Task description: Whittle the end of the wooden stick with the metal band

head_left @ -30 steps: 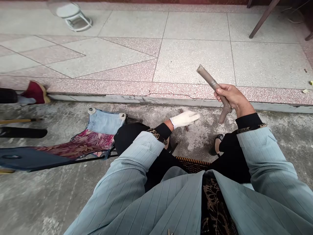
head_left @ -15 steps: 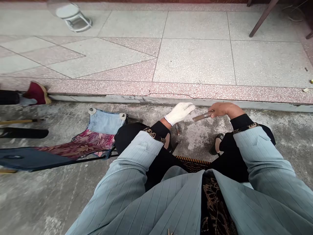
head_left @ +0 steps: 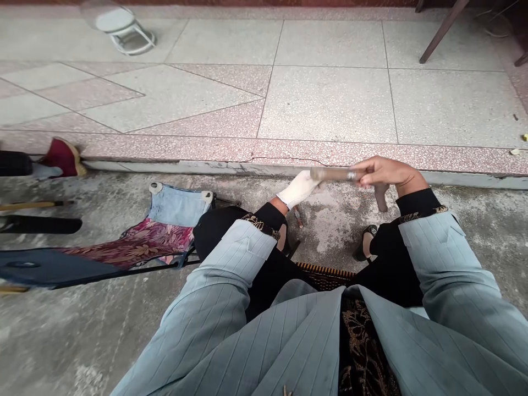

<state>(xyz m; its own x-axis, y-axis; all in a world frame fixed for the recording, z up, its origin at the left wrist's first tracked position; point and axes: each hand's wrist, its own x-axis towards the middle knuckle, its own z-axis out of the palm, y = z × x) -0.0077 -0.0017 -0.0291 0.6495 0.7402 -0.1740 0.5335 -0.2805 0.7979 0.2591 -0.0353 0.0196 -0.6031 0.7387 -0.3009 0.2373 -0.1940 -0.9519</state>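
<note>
My left hand (head_left: 300,188) wears a white knit glove and is held low over the concrete, its fingers bent together; what they hold, if anything, is hidden. My bare right hand (head_left: 385,173) is shut on a wooden-handled tool (head_left: 332,174), blurred by motion, with a shiny ring near my fingers. The handle lies nearly level, and its far end overlaps the gloved fingertips in the picture. Below my right palm hangs a grey-brown curved piece (head_left: 381,198); I cannot tell whether it belongs to the tool. A small reddish-brown object (head_left: 297,217) lies on the ground under my left hand.
A raised tiled step (head_left: 330,104) runs along the front. To the left stand a low folding fabric chair (head_left: 177,206) and another person's red shoe (head_left: 61,157). A white stool (head_left: 124,30) and a dark furniture leg (head_left: 443,30) stand on the tiles.
My right hand has risen a little, and the tool's handle has swung up from a downward tilt to nearly level, meeting the glove in view. My left hand has drawn slightly back.
</note>
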